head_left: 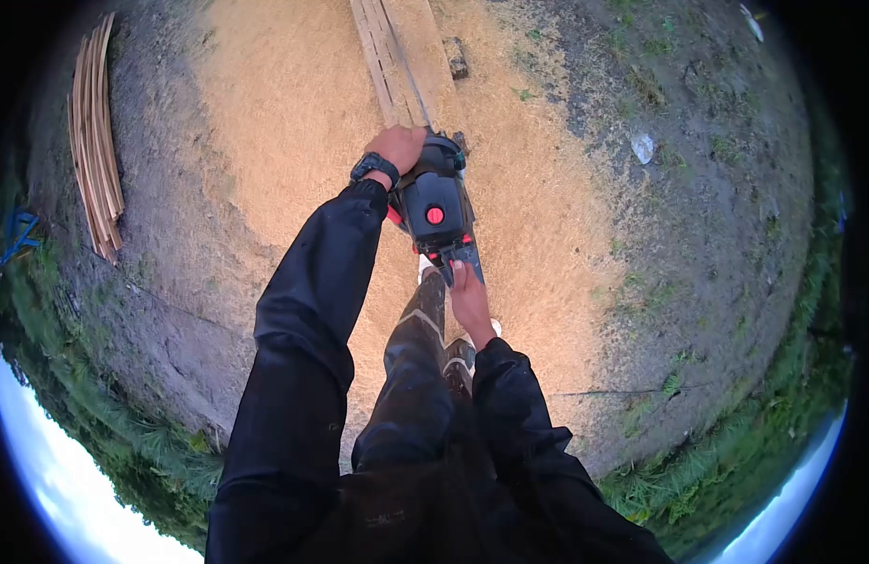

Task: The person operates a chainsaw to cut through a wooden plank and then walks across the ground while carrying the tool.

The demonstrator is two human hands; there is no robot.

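You held a chainsaw (418,192) before you, over ground covered in sawdust (293,122). Your left hand (400,148) gripped it at the front, the fingers clamped on the handle there, though their tips were hidden from view. Your right hand (469,305) was clamped on the rear handle (464,254), thumb uppermost; the remaining fingers were largely out of sight beneath. The saw's dark housing bore a round red cap (434,215), on which any marking was too small to read. The guide bar (418,94) pointed away from you, along the pale boards (380,52); whether it touched them could not be told. A dark watch (373,168) sat on your left wrist, its display illegible. Faint lettering (386,519) on your dark clothing could not be read. A short log (455,58) lay just right of the boards, and stacked planks (94,141) lay well apart, to the left.
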